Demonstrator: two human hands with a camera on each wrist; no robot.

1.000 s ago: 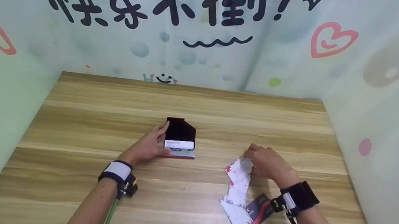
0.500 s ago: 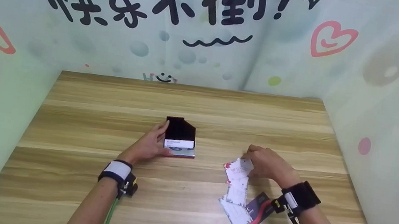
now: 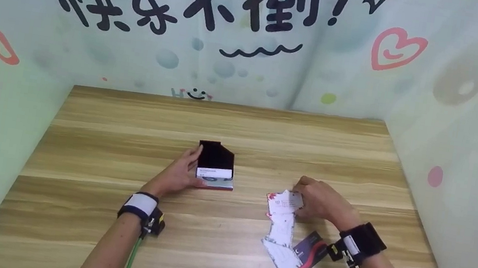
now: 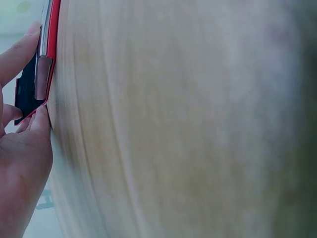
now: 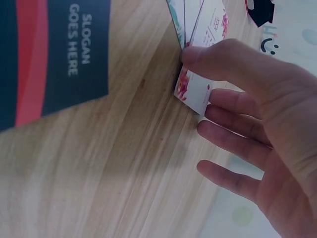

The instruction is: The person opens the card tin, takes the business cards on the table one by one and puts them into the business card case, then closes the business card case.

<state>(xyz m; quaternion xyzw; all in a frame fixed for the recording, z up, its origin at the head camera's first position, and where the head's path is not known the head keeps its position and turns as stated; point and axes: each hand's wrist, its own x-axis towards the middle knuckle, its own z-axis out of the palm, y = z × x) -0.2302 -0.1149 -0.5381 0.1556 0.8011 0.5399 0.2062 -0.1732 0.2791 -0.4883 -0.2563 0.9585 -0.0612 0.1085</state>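
My left hand (image 3: 176,173) grips the left side of a card box (image 3: 215,161) with a black inside and red outer edge. A stack of cards (image 3: 215,182) shows at its near end. In the left wrist view, the thumb lies on the stack's side and the other fingertips meet the far end of the box (image 4: 53,34). My right hand (image 3: 324,200) pinches a white business card (image 3: 284,203) with red flowers, thumb on top and fingers at its far edge in the right wrist view. More white cards (image 3: 282,231) trail from it towards the near side, overlapping.
A dark business card (image 3: 311,252) with a red wave lies beside the lowest white card (image 3: 282,258), under the right wrist. The wooden table (image 3: 129,118) meets a printed backdrop (image 3: 238,73) at the back and sides. Cables run from both wrist cameras along the forearms.
The right hand has shifted slightly nearer, and the pinched flowered card has turned a little and slid left over the other white cards. The left hand and the box have stayed put.
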